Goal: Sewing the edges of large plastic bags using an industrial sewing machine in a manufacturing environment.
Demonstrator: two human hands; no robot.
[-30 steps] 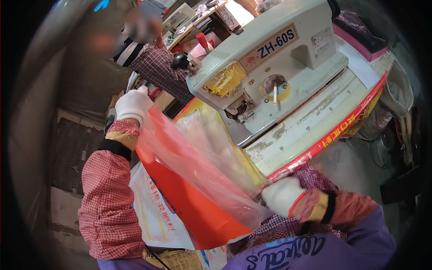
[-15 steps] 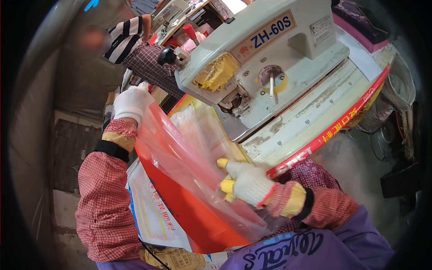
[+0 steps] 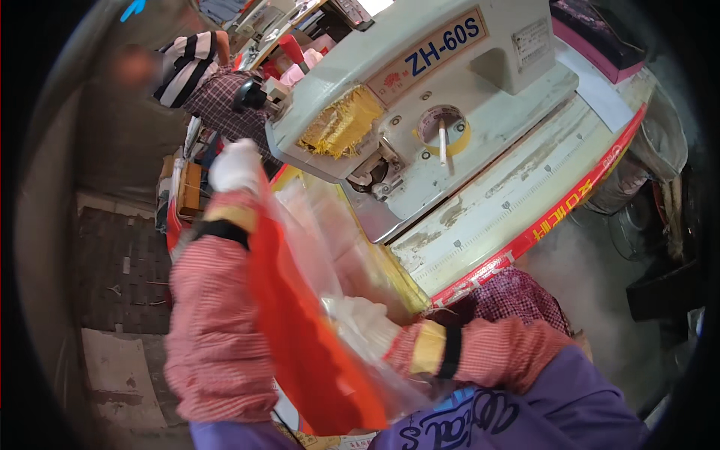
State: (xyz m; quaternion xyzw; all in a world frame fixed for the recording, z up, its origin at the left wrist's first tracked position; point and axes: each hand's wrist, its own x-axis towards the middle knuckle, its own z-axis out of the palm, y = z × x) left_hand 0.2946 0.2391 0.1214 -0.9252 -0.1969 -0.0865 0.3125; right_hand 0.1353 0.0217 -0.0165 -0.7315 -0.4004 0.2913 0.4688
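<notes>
My left hand (image 3: 236,171), in a white knit glove, is closed on the upper end of a red plastic bag (image 3: 304,337) and holds it upright. Clear plastic film (image 3: 309,238) lies along the bag's right side, creased and partly see-through. Against this film, lower down, is my right hand (image 3: 365,321) in a white glove. Its fingers are blurred and partly covered by the film, so their grip is hidden. Just beyond the bag stands a grey-white industrial sewing machine (image 3: 480,105), with a yellow brush-like pad (image 3: 343,124) on its head.
A roll of tape (image 3: 459,142) sits on a peg of the machine. Red-and-yellow printed tape (image 3: 510,259) edges the machine table (image 3: 487,210). A pink-and-black box (image 3: 600,41) stands at far right. Another person in a striped shirt (image 3: 187,67) is at far left.
My left hand has moved slightly right and down with the bag, which now hangs more upright and narrower. My right hand has shifted left and lower, into the film. The view has turned slightly.
</notes>
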